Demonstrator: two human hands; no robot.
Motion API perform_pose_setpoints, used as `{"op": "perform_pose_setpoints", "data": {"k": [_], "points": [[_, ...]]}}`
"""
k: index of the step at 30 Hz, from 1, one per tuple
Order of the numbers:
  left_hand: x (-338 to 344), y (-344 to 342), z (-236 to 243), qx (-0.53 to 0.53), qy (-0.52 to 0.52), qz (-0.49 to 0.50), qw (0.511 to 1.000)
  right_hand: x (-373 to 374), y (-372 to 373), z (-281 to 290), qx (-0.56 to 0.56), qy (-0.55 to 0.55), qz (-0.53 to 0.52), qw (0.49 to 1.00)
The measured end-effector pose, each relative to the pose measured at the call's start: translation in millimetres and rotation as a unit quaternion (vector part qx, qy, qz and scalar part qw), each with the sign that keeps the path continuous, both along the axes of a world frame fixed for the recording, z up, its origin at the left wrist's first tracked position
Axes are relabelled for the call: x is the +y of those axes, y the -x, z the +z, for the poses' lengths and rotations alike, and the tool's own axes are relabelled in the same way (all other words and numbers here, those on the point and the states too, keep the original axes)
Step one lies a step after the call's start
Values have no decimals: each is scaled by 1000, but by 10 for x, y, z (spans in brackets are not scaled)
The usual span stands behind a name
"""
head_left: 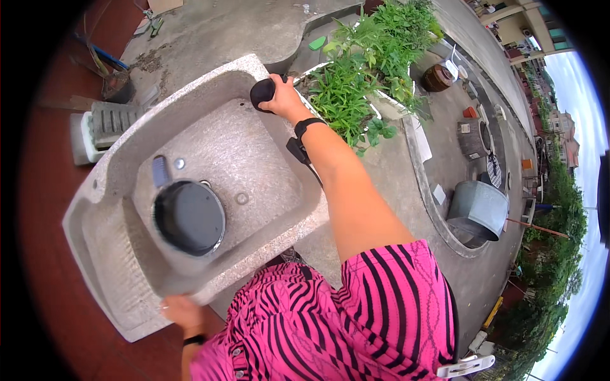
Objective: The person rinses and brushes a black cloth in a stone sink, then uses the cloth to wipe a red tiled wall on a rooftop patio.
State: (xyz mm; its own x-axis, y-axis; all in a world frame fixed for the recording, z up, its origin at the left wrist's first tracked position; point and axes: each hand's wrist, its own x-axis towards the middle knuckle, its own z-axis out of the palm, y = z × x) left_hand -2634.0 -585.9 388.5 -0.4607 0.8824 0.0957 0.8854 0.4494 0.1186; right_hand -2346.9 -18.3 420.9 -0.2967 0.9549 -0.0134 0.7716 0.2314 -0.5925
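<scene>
A speckled stone wash sink (152, 124) with a ribbed washboard end stands in front of me. At its far right corner my right hand (283, 100) is closed around a rounded black object (262, 94); its exact kind does not show. Inside the basin sits a round dark pan (190, 216) holding dark water. Beside the pan lie a blue-grey brush (160, 171) and a small round metal piece (180, 163). My left hand (182, 311) is at the sink's near edge by the washboard end, smeared by motion, so its fingers cannot be read.
A black device (297, 152) hangs at the basin's right wall, below my right wrist. Leafy green plants (346, 95) grow in a bed beyond the sink. Farther right are a large metal tub (480, 209) and a brown jar (437, 78). A grey ribbed block (114, 124) stands at the left.
</scene>
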Motion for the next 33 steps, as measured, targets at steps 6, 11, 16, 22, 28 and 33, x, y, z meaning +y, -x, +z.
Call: {"op": "perform_pose_setpoints", "data": {"k": [6, 11, 16, 22, 28, 33], "points": [[-117, 40, -250, 101, -20, 22, 994, -1133, -923, -270, 3, 29, -2, 1000], [-43, 88, -191, 9, -92, 7, 996, -2208, -1536, -92, -47, -56, 22, 997], [-47, 98, -160, 5, -122, -8, 993, -2900, -1118, -124, -171, -137, 138, 966], [-451, 73, -2, -141, -226, -12, 964, -3982, 706, 179, -95, 46, 334, 937], [-1035, 128, 129, -255, -201, 74, 943, -4858, 2113, 59, -27, 71, 477, 876], [-1568, 152, -297, -219, -263, 174, 923, -4863, 2095, -53, -50, -22, 537, 842]]}}
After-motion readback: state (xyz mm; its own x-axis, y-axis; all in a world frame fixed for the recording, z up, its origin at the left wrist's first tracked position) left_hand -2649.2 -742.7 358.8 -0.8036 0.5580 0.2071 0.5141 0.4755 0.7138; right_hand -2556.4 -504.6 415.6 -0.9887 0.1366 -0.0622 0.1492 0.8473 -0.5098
